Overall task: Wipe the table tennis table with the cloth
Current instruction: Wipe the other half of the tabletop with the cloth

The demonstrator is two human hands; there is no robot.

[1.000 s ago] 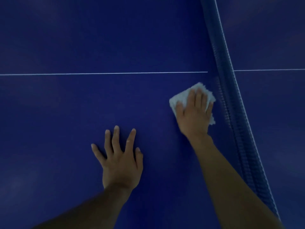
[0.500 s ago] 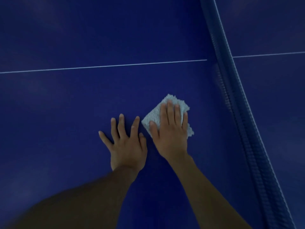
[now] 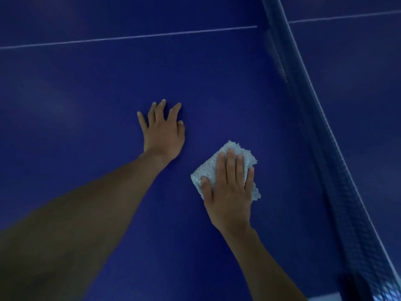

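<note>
The folded white cloth (image 3: 209, 172) lies flat on the blue table tennis table (image 3: 86, 88), on the near half and not far from the net (image 3: 314, 118); it is pressed down by the right hand (image 3: 230, 192), whose fingers are laid straight and close together over it, with the thumb at its left edge; nothing is gripped, the cloth being only pinned under the palm. The left hand (image 3: 162, 131) is spread flat on the bare surface to the left and further off, with nothing held, apparently as a brace. The stroke is judged best made with even pressure through the whole palm, so that the loose corners are not rolled under; overlapping passes are advised. The net stands close on the right, so strokes there should be shortened; ample room is offered leftward and forward to the white line (image 3: 130, 36); the bracing hand would have to be shifted before its patch can be wiped.
</note>
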